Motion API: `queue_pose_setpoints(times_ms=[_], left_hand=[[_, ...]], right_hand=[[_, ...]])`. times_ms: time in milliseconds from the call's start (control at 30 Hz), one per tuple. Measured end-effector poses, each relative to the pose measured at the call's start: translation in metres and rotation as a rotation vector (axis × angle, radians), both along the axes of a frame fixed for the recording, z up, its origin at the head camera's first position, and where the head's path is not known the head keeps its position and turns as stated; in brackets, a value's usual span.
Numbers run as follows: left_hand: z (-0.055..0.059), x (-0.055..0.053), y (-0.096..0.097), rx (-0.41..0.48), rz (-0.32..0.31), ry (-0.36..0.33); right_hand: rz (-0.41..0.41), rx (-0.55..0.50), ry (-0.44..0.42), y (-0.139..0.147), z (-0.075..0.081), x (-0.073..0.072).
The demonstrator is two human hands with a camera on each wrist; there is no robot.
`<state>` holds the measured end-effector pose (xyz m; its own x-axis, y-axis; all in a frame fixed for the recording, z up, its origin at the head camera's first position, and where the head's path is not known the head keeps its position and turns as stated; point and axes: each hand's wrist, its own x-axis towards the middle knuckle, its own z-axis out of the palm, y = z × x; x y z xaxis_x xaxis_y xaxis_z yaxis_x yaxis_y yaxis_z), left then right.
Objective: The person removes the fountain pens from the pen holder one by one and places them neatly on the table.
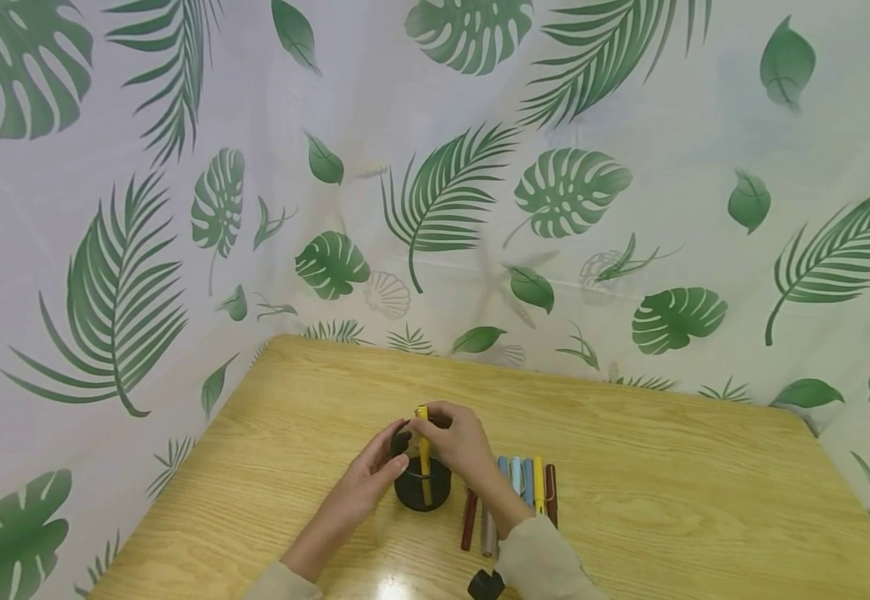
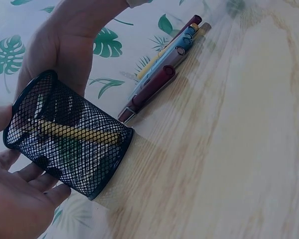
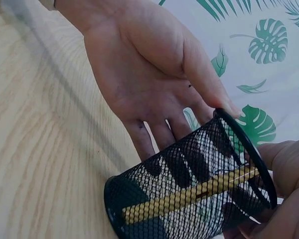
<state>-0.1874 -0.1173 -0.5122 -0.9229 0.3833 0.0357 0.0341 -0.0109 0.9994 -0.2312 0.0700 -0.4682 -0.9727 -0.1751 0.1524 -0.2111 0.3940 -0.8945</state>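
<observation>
In the head view a black mesh pen holder stands on the wooden table in front of me. My left hand grips it from the left, thumb at the rim and fingers along the mesh. One yellow pen is upright inside the holder, and my right hand pinches its top end at the rim. Through the mesh in the right wrist view, the pen's lower end shows near the base. The left wrist view has my left hand close by and the holder appearing tilted.
Several pens lie side by side right of the holder, among them a maroon pen, a light blue pen and another yellow pen. A small black object is at the near edge. Leaf-patterned curtains border the table.
</observation>
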Motion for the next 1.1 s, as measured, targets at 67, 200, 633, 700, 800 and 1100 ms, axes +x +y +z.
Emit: queue_pose_setpoints(times_ms=[67, 200, 633, 700, 800, 1100], left_hand=[[0.001, 0.001, 0.000, -0.003, 0.007, 0.005], [0.001, 0.002, -0.001, -0.015, 0.022, 0.000], [0.001, 0.003, 0.000, -0.006, 0.036, 0.001], [0.002, 0.003, 0.001, -0.011, 0.041, -0.002], [0.001, 0.003, 0.002, -0.015, 0.048, -0.005], [0.002, 0.002, 0.004, -0.011, 0.038, 0.006]], right_hand=[[-0.024, -0.025, 0.003, 0.003, -0.001, 0.003], [-0.078, -0.069, -0.010, 0.010, -0.003, 0.008], [-0.136, -0.103, -0.034, 0.029, 0.000, 0.023], [-0.144, -0.116, -0.027, 0.030, 0.000, 0.023], [-0.155, -0.148, -0.022, 0.032, 0.000, 0.025], [-0.152, -0.254, -0.097, 0.042, 0.007, 0.033]])
